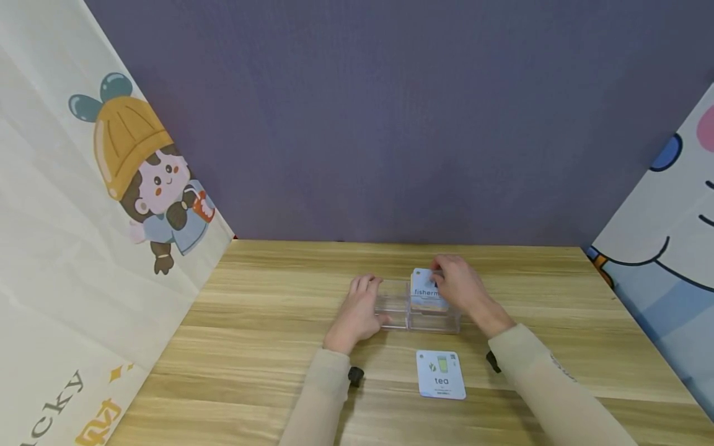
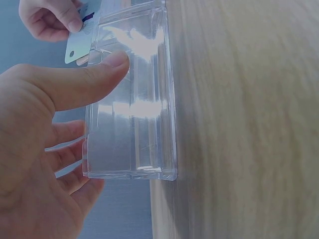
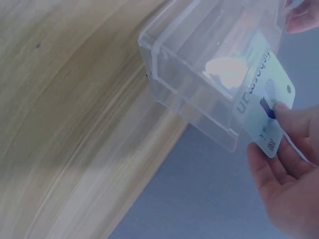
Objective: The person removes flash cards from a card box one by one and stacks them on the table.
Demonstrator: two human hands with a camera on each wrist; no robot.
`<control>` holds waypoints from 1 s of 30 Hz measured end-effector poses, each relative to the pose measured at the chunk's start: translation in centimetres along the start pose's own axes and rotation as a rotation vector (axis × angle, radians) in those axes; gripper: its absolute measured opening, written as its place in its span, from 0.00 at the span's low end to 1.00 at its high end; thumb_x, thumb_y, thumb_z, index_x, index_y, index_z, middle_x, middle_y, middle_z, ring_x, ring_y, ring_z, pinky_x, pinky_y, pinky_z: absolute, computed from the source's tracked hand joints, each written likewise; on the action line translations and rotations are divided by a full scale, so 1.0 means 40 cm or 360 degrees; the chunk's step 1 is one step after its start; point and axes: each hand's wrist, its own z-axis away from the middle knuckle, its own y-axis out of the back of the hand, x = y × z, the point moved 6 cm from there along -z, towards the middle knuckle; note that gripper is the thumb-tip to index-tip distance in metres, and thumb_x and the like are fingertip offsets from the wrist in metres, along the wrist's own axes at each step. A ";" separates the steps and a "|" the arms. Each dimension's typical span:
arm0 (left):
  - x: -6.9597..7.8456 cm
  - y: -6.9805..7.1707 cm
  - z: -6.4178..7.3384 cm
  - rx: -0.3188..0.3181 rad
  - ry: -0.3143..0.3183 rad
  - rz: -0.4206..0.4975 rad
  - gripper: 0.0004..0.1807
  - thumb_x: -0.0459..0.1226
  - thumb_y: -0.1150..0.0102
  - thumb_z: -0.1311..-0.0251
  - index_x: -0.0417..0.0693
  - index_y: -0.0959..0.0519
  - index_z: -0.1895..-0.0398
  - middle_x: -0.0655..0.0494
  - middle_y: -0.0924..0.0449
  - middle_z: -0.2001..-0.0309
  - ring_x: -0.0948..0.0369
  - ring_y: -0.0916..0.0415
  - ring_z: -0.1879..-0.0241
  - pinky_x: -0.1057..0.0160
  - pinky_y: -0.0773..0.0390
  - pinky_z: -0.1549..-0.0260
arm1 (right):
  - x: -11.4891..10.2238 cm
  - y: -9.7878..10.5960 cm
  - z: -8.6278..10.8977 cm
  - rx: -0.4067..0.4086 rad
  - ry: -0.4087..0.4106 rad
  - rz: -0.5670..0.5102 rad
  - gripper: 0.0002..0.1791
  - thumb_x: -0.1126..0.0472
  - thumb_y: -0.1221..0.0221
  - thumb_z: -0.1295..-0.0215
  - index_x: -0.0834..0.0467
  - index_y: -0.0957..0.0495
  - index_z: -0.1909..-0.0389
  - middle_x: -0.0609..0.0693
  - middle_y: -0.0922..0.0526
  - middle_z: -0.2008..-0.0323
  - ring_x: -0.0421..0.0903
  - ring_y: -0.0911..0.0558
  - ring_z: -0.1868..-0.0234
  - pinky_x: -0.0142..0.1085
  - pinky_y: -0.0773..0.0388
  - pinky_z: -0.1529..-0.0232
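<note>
My right fingers (image 1: pixel 445 261) hide the end of "fisherm" on the card (image 1: pixel 422 282) they pinch by its top corner. Its low end goes in the clear box's (image 1: pixel 435 323) right half; how deep, I can't tell. My left fingers (image 1: pixel 364 285) and thumb hold the box's left end.

One tea card (image 1: pixel 440 374); one fisherman card (image 1: pixel 422 286); one clear box (image 1: pixel 435 323); two black wrist devices (image 1: pixel 355 376); one table (image 1: pixel 268 297)
</note>
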 end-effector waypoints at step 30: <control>0.001 0.002 0.001 0.0001 0.0009 0.0013 0.48 0.45 0.24 0.45 0.42 0.38 0.24 0.45 0.41 0.26 0.49 0.49 0.25 0.52 0.42 0.26 | -0.015 0.033 0.007 0.0163 0.0103 -0.0181 0.03 0.68 0.37 0.31 0.61 0.20 0.59 0.55 0.19 0.62 0.52 0.20 0.61 0.48 0.20 0.60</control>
